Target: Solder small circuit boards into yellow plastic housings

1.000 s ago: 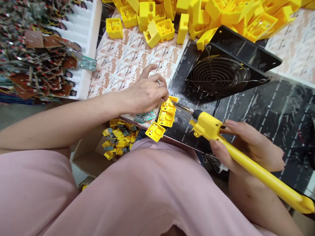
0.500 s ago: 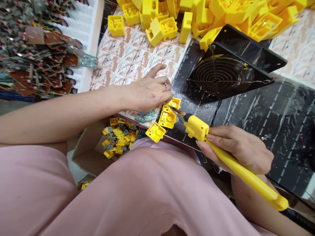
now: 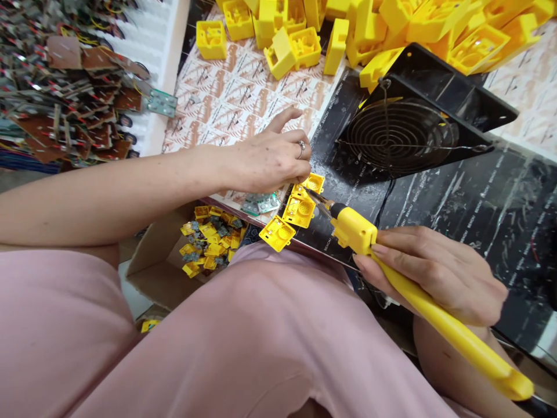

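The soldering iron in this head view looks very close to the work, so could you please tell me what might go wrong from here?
Two risks seem likely. The metal tip of the yellow soldering iron, held in the right hand, sits right by a yellow plastic housing, so it could melt the plastic. The left hand is also close to that tip, so a slip might burn it.

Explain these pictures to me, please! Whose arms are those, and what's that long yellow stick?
These pictures come from a camera worn on a person's head, looking down at their own hands and pink clothes. The right hand holds a yellow soldering iron, its metal tip beside small yellow plastic cases. The left hand, wearing a ring, curls right by those cases. Next to them are a black mat and a black fan with a wire guard. More yellow cases lie heaped at the top, and circuit boards at the left.
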Motion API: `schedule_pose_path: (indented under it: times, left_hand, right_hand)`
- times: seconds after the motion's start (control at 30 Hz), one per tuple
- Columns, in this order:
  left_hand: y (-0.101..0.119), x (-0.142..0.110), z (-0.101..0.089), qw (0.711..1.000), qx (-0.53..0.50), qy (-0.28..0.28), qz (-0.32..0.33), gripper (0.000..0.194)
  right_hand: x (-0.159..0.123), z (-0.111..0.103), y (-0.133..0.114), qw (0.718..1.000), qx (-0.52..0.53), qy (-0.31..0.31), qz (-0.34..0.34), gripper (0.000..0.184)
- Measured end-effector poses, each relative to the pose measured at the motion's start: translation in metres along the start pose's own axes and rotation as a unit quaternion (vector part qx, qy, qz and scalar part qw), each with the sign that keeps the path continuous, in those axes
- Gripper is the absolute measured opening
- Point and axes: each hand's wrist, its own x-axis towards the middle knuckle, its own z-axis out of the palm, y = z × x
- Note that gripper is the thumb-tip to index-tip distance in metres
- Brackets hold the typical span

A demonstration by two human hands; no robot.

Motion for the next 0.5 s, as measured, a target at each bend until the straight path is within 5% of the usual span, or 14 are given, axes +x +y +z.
schedule_pose_path:
  times: [0.27, 0.5]
  left_hand:
    - [0.000, 0.001, 0.000, 0.999, -0.031, 0.024, -0.004, 0.031]
    - [0.006, 0.003, -0.007, 0.996, -0.086, 0.009, -0.019, 0.035]
  right_hand:
    - [0.005, 0.003, -0.001, 0.999, 0.012, -0.032, -0.027, 0.027]
    - [0.002, -0.010, -0.004, 0.999, -0.012, -0.027, 0.026, 0.037]
